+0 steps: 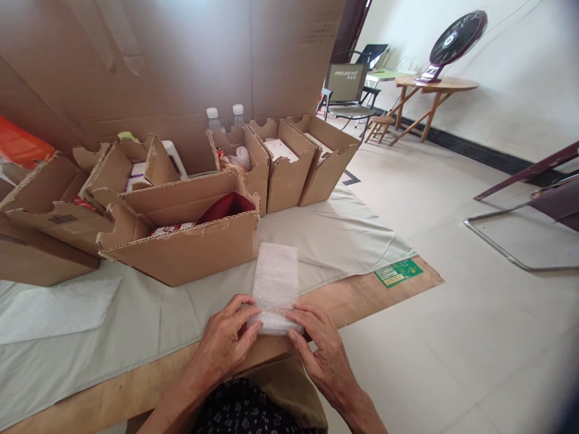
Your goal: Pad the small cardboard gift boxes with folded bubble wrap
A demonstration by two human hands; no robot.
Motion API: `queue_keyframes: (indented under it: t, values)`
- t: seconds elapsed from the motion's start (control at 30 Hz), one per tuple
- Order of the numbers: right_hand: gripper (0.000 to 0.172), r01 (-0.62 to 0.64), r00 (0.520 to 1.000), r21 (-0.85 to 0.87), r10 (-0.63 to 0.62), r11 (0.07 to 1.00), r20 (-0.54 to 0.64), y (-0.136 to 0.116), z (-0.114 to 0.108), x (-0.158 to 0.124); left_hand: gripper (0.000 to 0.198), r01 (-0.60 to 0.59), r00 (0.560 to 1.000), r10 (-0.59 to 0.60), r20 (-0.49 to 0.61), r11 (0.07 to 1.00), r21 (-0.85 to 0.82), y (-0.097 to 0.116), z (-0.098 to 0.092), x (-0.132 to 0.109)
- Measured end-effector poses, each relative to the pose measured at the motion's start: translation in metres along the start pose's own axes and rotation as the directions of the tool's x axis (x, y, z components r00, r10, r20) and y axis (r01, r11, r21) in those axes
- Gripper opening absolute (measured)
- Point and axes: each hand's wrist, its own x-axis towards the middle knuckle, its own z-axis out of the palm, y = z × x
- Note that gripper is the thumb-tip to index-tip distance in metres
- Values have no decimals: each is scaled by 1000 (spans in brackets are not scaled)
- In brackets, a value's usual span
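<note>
**Two Hands, One Strip of Bubble Wrap at the Table's Edge**

One bubble wrap strip (pixel 277 277), its near end folded over, lies at the edge of a wooden tabletop (pixel 348 295), its far part on a pale cloth (pixel 316 232). The left hand (pixel 230 328), fingers curled and thumb a little apart from them, has hold of the fold's left end; the right hand (pixel 321 340), similarly half-curled, holds the right end. A second bubble wrap sheet (pixel 58 307) lies flat at far left, and one green label (pixel 398 272) marks the wood at right. Just beyond the strip sits one long cardboard box (pixel 203 253) containing a dark red item (pixel 230 206). Three narrow boxes (pixel 287 187) line up behind it to the right; more stand at left, overlapping too much to count. Two white-capped bottles (pixel 237 110) rise behind, before one tall cardboard panel (pixel 190 60). Across the floor: one fan (pixel 452 39) on one round table (pixel 452 84), one stool (pixel 380 122).
</note>
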Motion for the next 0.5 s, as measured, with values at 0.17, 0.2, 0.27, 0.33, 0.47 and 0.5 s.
queue_keyframes:
  t: [0.17, 0.2, 0.27, 0.33, 0.47, 0.5]
  values:
    - [22, -11, 999, -43, 9, 999, -42, 0, 2, 2, 24, -6, 1000, 5, 14, 1000, 11, 4, 0, 1]
    - [21, -7, 999, -50, 4, 999, -46, 0, 4, 2, 23, -5, 1000, 5, 16, 1000, 8, 4, 0, 1]
    - [21, 0, 999, -63, -3, 998, -53, 1, 6, 2, 23, -7, 1000, 7, 24, 1000, 1, 4, -1, 3]
    - [23, -2, 997, -83, -4, 997, -74, 1, 6, 2, 24, -3, 999, 2, 33, 1000, 7, 4, -2, 8]
    - [30, -14, 992, -147, -4, 989, -123, 2, 2, -2, 25, 3, 999, -6, 51, 998, 64, 4, -3, 20]
    - [31, -4, 993, -163, -16, 987, -116, 2, 1, -3, 26, 2, 999, -6, 47, 996, 87, 4, -2, 23]
